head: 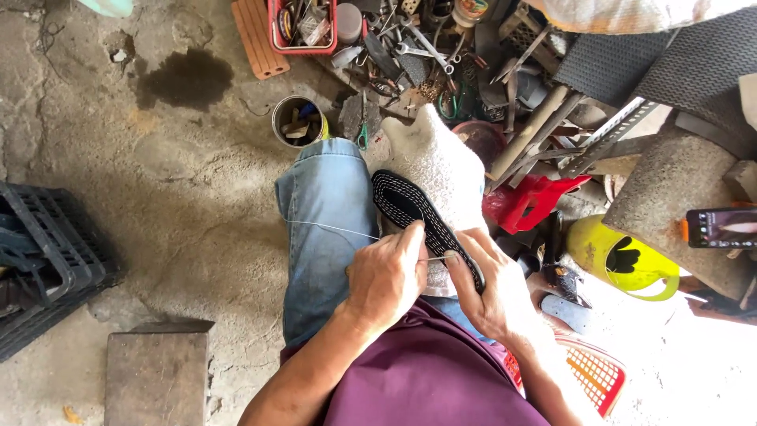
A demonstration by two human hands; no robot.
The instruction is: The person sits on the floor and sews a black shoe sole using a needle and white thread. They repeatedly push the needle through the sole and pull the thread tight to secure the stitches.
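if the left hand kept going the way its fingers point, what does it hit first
Most likely the black shoe sole with white stitching: the left hand points right, toward the sole's edge and the right hand gripping it.

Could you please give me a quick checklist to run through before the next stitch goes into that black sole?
1. Sole supported: the black sole lies on a white cloth over the knee. Ok.
2. Sole held: the right hand grips its near end. Ok.
3. Tool in hand: the left hand pinches a thin needle or awl at the sole's edge. Ok.
4. Thread free: the white thread runs leftward across the jeans without visible knots. Ok.
5. Fingers out of the tool's path: right fingertips sit close to the tip. Cannot tell.
6. Stitch row even: white stitches follow the rim. Ok.
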